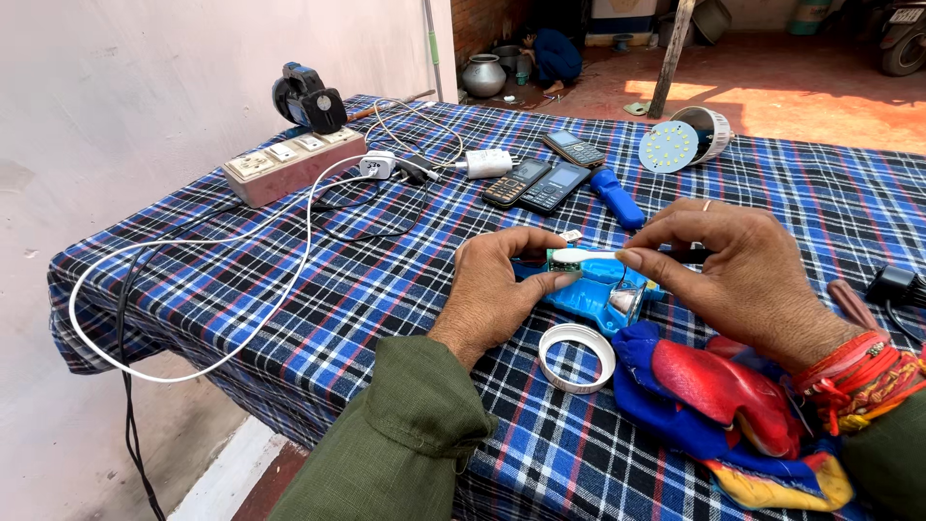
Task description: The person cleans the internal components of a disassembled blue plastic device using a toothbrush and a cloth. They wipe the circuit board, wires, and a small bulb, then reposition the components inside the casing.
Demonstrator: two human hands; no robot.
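Fingers of your left hand (pixel 502 289) pinch a small green-and-white part (pixel 566 258), thumb under it and forefinger over it, directly above the blue plastic casing (pixel 588 292). Your right hand (pixel 743 275) closes finger and thumb on the same part's right end, where a thin white piece runs out sideways. The part's long axis lies level, left to right across your view, just over the casing's upper edge.

The casing rests on a blue checked cloth covering the tabletop (pixel 386 289), outdoors beside a pale wall. Just in front of the casing lies a white ring (pixel 577 358); to its right, a bright crumpled cloth (pixel 733 405). Beyond the casing sit three phones (pixel 545 174), and far left a power strip (pixel 294 164).
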